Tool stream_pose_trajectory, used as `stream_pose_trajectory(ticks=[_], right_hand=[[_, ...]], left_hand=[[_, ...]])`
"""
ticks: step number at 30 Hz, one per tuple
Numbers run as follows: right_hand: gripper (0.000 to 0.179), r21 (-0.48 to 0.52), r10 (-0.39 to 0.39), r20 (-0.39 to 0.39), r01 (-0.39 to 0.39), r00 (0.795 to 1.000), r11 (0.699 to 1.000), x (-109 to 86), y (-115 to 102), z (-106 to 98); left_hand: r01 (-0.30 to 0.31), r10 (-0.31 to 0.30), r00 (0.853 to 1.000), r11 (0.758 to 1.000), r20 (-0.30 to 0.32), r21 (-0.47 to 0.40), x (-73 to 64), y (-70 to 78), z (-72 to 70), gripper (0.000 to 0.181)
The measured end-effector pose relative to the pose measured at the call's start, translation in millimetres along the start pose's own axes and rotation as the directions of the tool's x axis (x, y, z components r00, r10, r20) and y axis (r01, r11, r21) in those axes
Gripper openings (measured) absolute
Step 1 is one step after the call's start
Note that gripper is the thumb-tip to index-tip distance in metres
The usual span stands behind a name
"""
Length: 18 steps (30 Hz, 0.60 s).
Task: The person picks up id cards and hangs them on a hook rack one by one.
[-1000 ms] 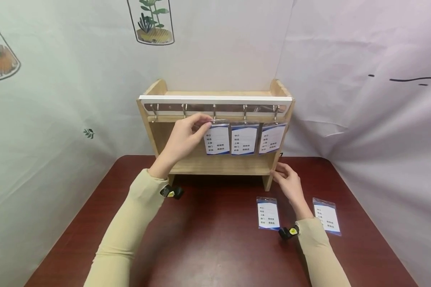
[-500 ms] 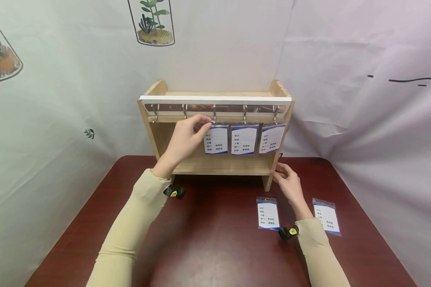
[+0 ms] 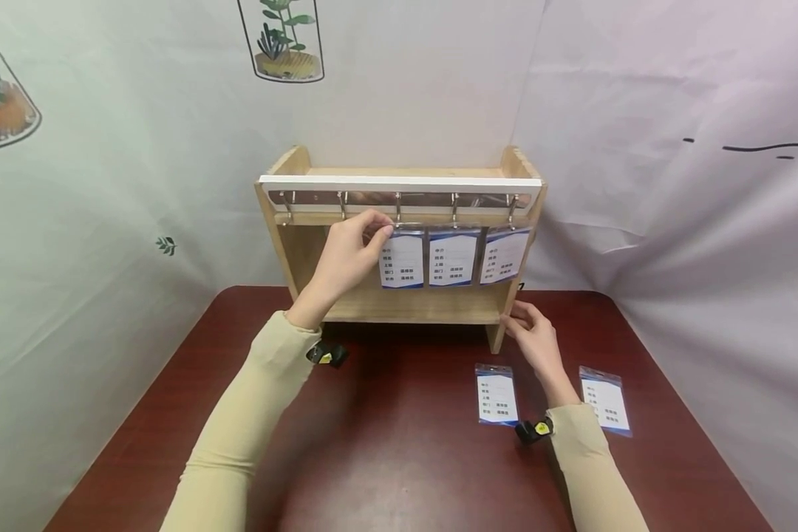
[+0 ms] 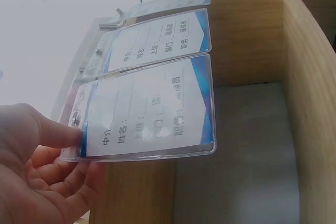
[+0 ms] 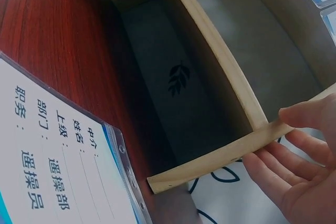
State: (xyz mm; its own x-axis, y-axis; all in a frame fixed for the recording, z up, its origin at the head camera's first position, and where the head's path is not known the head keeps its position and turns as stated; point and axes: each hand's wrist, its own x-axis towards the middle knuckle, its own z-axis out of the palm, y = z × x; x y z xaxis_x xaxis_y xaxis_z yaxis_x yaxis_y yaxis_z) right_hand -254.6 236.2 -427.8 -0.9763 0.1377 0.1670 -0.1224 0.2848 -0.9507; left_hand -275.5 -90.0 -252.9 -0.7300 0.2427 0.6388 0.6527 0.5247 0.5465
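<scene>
My left hand [image 3: 349, 251] pinches the upper left corner of a clear badge holder [image 3: 402, 260] with a white and blue card in it. The holder's top edge is at the middle metal hook [image 3: 399, 209]; whether the hook passes through its slot I cannot tell. Two more badge holders, a near one [image 3: 452, 258] and a far one [image 3: 504, 257], hang on the hooks to its right. Low on the right, my right hand [image 3: 534, 340] grips the side board of the wooden shelf [image 3: 412, 314], thumb on the inner face and fingers outside, as the right wrist view shows.
Two badge holders lie on the dark red table [image 3: 386, 458]: one [image 3: 496, 397] left of my right wrist, another [image 3: 605, 401] to its right. Two bare hooks, an outer one [image 3: 286, 209] and an inner one [image 3: 342, 205], stand on the rail's left. A pale cloth [image 3: 173, 185] hangs behind.
My left wrist and forearm have shifted slightly right, while the fingers stay on the badge holder's corner. That holder has moved only a little. The right hand has stayed on the shelf.
</scene>
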Motion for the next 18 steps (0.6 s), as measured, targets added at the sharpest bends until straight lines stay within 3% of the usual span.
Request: stream_pose_trajectory(ticks=[10, 18], right_hand=[[0.057, 0.004, -0.007, 0.005, 0.007, 1.0, 1.0, -0.4, 4.1, -0.1], [0.056, 0.02, 0.017, 0.013, -0.017, 1.0, 1.0, 2.0, 4.0, -2.2]], left_hand=[[0.007, -0.008, 1.0, 1.0, -0.019, -0.006, 3.5, -5.7, 8.3, 0.017], [-0.028, 0.028, 1.0, 1.0, 0.006, -0.001, 3.0, -7.6, 3.7, 0.018]])
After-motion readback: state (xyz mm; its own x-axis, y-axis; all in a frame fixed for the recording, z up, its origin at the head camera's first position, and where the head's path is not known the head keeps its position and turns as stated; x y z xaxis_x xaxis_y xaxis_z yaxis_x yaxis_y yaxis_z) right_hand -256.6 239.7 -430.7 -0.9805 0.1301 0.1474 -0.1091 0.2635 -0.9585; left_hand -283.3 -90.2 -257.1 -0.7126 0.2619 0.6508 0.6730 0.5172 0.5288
